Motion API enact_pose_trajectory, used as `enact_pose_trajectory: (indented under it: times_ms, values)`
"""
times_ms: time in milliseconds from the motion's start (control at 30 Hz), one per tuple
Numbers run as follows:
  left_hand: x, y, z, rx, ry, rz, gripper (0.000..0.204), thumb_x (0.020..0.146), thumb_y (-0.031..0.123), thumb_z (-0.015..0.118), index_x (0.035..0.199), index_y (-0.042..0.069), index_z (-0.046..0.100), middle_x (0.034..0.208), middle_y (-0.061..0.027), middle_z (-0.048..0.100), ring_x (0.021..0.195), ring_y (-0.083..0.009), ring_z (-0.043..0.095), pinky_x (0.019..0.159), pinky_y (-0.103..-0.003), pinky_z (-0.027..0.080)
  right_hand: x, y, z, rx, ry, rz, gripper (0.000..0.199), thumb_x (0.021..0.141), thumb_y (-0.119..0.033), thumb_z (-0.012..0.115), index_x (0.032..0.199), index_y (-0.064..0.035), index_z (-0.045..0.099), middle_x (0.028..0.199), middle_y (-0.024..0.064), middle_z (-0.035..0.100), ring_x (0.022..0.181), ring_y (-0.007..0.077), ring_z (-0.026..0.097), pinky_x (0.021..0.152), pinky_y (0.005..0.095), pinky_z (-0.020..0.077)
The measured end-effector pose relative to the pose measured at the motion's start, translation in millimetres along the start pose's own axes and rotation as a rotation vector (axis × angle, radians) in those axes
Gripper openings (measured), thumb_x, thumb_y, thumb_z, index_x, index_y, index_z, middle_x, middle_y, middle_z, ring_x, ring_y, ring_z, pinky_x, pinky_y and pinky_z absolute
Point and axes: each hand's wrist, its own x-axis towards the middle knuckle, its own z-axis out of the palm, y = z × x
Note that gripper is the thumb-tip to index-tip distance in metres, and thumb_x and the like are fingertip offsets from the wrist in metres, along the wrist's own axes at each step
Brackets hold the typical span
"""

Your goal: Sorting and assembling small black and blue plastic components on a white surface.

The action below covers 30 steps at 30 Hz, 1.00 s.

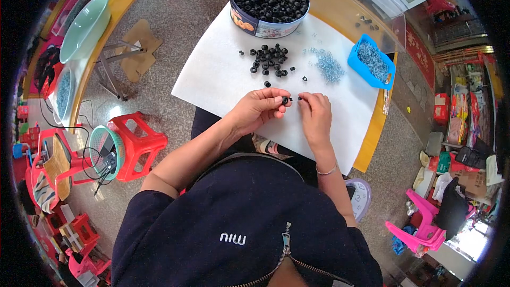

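Note:
Between the thumb and fingers of my left hand (257,107) is a small black ring-like part (286,100), its round face turned up. Just to the right, my right hand (317,119) pinches a tiny dark piece (300,98), too small to make out fully. Both hands are over the near part of a white sheet (212,85). Beyond them lies a loose cluster of black round parts (270,59), with a few strays around it. To its right is a spread of tiny clear bluish pieces (329,66).
A round tin (270,29) heaped with black parts stands at the far edge. On the right is a blue tray (382,82) of clear pieces, near a transparent plastic box (361,0). Red stools (139,146) stand on the floor at left, a pink chair (425,223) at right.

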Motion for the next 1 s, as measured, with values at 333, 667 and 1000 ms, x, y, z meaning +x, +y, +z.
enact_pose_trajectory:
  times_ms: [333,667,1000]
  values:
    - [3,-2,20,0.131,0.088,0.012,0.022,0.092,0.007,0.057,0.112,-0.002,0.058,0.095,-0.0094,0.065,0.076,-0.0119,0.062,0.076,-0.025,0.052,-7,-19,-24,0.948,-0.153,0.471,0.022,0.088,-0.007,0.059,0.107,-0.0004,0.068,0.09,0.0038,0.067,0.083,0.0087,0.055,0.076,0.0228,0.0443]
    - [4,-8,26,0.197,0.108,0.094,0.021,0.09,0.007,0.061,0.109,-0.003,0.06,0.091,-0.0074,0.065,0.075,-0.0119,0.062,0.074,-0.025,0.053,-10,-38,-20,0.485,0.016,0.168,0.015,0.088,-0.007,0.061,0.1,-0.0018,0.068,0.09,0.0064,0.064,0.082,0.0108,0.058,0.075,0.0255,0.0458]
    - [4,-9,24,0.146,0.106,0.058,0.02,0.092,0.007,0.058,0.11,-0.003,0.059,0.089,-0.0078,0.064,0.076,-0.0128,0.062,0.075,-0.025,0.053,-12,-41,-20,0.484,0.067,0.236,0.01,0.087,-0.007,0.063,0.093,0.0004,0.064,0.085,0.0049,0.064,0.076,0.0102,0.057,0.069,0.0247,0.0461]
